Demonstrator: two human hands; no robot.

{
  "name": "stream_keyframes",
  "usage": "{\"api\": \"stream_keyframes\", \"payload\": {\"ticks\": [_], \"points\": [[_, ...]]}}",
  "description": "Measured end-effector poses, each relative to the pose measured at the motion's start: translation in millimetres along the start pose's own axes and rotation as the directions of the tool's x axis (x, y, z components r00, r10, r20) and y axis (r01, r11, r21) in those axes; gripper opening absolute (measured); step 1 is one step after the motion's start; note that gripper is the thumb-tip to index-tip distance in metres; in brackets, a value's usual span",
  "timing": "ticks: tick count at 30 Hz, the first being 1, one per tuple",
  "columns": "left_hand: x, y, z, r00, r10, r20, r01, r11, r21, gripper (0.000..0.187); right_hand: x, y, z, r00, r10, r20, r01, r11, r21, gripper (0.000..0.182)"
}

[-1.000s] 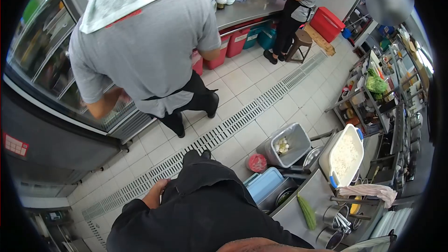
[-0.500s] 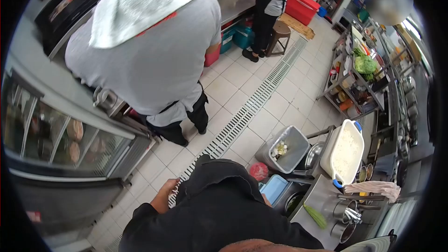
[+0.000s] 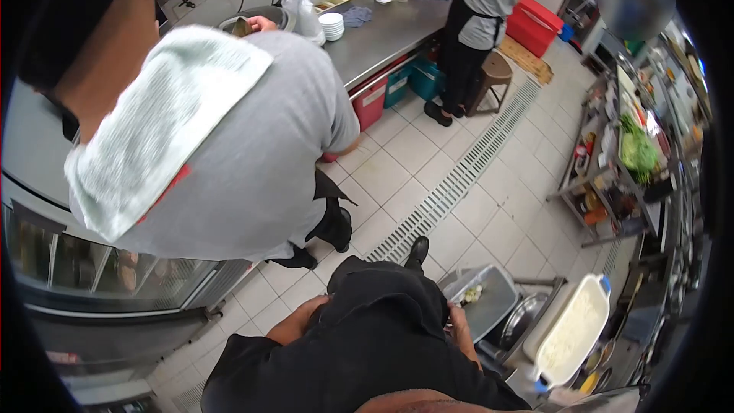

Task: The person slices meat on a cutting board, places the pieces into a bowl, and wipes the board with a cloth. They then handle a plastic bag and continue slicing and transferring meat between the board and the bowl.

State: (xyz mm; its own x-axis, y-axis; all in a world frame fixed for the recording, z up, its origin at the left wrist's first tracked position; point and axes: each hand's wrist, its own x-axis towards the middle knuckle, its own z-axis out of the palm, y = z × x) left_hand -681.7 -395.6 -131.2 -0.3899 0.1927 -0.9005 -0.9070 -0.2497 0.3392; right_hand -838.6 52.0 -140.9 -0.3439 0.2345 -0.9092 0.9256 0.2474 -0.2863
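Observation:
My left hand (image 3: 312, 306) hangs low beside my black clothing, partly tucked behind it. Its fingers are hidden from me. On the other side, my right hand (image 3: 459, 327) hangs down close to a grey bin (image 3: 501, 307). I cannot make out its fingers clearly, nor whether anything is in them. Pale and greenish scraps (image 3: 474, 293) lie inside the bin. To the right of it sits a metal bowl (image 3: 523, 320), and beyond that a white tub (image 3: 541, 356) with blue handles that holds a pale, grainy mass.
A person in a grey shirt (image 3: 252, 153) with a towel stands close at my left, beside a glass-fronted fridge (image 3: 115, 302). Another person (image 3: 478, 23) works at the steel counter (image 3: 382, 38), near a stool (image 3: 493, 73). A floor drain (image 3: 459, 176) runs ahead; shelves (image 3: 604, 183) stand right.
I have moved forward, so the bin and white tub now appear lower and nearer. My right hand has come into fuller view. The towelled person has leaned, one hand now visible over the counter.

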Motion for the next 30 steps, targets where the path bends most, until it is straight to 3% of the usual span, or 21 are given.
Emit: {"api": "stream_keyframes", "payload": {"ticks": [1, 4, 9, 12, 15, 16, 18, 20, 21, 24, 25, 26, 27, 28, 29, 30], "points": [[9, 16, 10, 0.999, 0.045, 0.018, -0.044, 0.999, -0.007, 0.044, 65, 5, -8, 0.996, -0.086, 0.039, 0.089, 0.993, -0.076, 0.049], [46, 60, 33, 0.978, 0.205, 0.029, -0.205, 0.979, -0.008, 0.043, 119, -37, -47, 0.985, -0.101, 0.142, 0.126, 0.975, -0.185, 0.04], [98, 114, 63, 0.871, 0.476, -0.123, -0.482, 0.876, -0.022, 0.042, 206, -197, -66, 0.97, -0.102, 0.219, 0.134, 0.982, -0.136, 0.037], [115, 137, 64, 0.797, 0.562, -0.223, -0.571, 0.821, 0.028, 0.04, 208, -293, -62, 0.987, -0.042, 0.154, 0.058, 0.994, -0.095, 0.034], [137, 164, 53, 0.892, 0.294, -0.344, -0.213, 0.943, 0.255, 0.045, 219, -412, -8, 0.947, -0.2, 0.253, 0.237, 0.963, -0.126, 0.022], [146, 168, 51, 0.906, 0.188, -0.38, -0.2, 0.98, 0.008, 0.048, 215, -449, 12, 0.927, -0.239, 0.287, 0.287, 0.948, -0.136, 0.022], [176, 172, 57, 0.935, -0.007, -0.354, -0.169, 0.871, -0.462, 0.053, 205, -517, 56, 0.879, -0.31, 0.362, 0.383, 0.912, -0.147, 0.031], [195, 183, 57, 0.869, 0.063, -0.49, -0.242, 0.919, -0.311, 0.061, 204, -579, 102, 0.825, -0.338, 0.453, 0.454, 0.874, -0.175, 0.035], [217, 165, 46, 0.777, 0.37, -0.508, -0.31, 0.929, 0.203, 0.057, 195, -608, 121, 0.767, -0.401, 0.502, 0.53, 0.836, -0.142, 0.034], [183, 213, 63, 0.781, 0.483, -0.396, -0.326, 0.856, 0.402, 0.049, 163, -708, 194, 0.607, -0.439, 0.663, 0.711, 0.673, -0.206, 0.023], [179, 228, 64, 0.745, 0.507, -0.434, -0.396, 0.859, 0.325, 0.047, 149, -742, 221, 0.558, -0.544, 0.626, 0.759, 0.64, -0.121, 0.018], [180, 237, 66, 0.736, 0.498, -0.459, -0.439, 0.867, 0.238, 0.047, 106, -774, 238, 0.392, -0.647, 0.654, 0.853, 0.522, 0.006, 0.013], [181, 244, 69, 0.735, 0.484, -0.475, -0.462, 0.87, 0.172, 0.047, 74, -816, 253, 0.146, -0.594, 0.791, 0.942, 0.329, 0.072, 0.01], [183, 250, 72, 0.761, 0.417, -0.497, -0.452, 0.89, 0.056, 0.047, 26, -847, 280, 0.146, -0.651, 0.745, 0.961, 0.273, 0.051, 0.012], [185, 254, 77, 0.777, 0.358, -0.519, -0.448, 0.892, -0.056, 0.047, 19, -884, 310, -0.018, -0.696, 0.718, 0.991, 0.085, 0.106, 0.019], [188, 259, 81, 0.786, 0.302, -0.539, -0.445, 0.882, -0.154, 0.047, -31, -914, 331, 0.087, -0.727, 0.681, 0.996, 0.071, -0.052, 0.025]]}}
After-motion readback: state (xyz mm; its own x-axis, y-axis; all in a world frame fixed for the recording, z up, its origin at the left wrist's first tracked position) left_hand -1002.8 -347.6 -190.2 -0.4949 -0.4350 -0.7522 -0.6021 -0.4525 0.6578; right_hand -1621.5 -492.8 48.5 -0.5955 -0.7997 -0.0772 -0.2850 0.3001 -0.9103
